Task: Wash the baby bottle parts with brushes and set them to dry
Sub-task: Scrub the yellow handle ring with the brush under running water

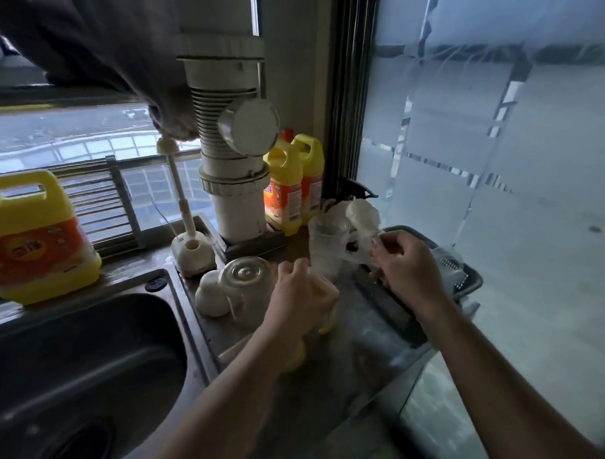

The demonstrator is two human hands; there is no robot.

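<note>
Bottle body [327, 244]: clear, slightly frosted plastic cylinder, mouth up, standing upright on the counter [350, 365] between the two hands, just left of the basket.
Clear part [360, 254]: thin translucent piece just right of the bottle body, over the basket's near end.
Domed cap [362, 210]: milky white, behind the bottle body at the basket's far end.
Right hand [410, 277]: thumb and fingers curled, pinching the clear part.
Left hand [301, 298]: fingers curled round a yellow object [326, 326] that shows beneath the palm; possibly a sponge or a bottle collar, too hidden to tell.
Basket [471, 281]: dark slotted plastic, at the counter's right edge beside frosted glass.
Brush [178, 185]: cream, long-handled, upright in its stand [192, 250] behind the sink [93, 357].
Glass mug [244, 279]: clear, upside down, touching a small white cup [210, 294].
Left jug [34, 238]: yellow detergent jug with an orange label, writing too blurred to read.
Rear jugs [286, 192]: two yellow ones with orange labels, print unreadable.
</note>
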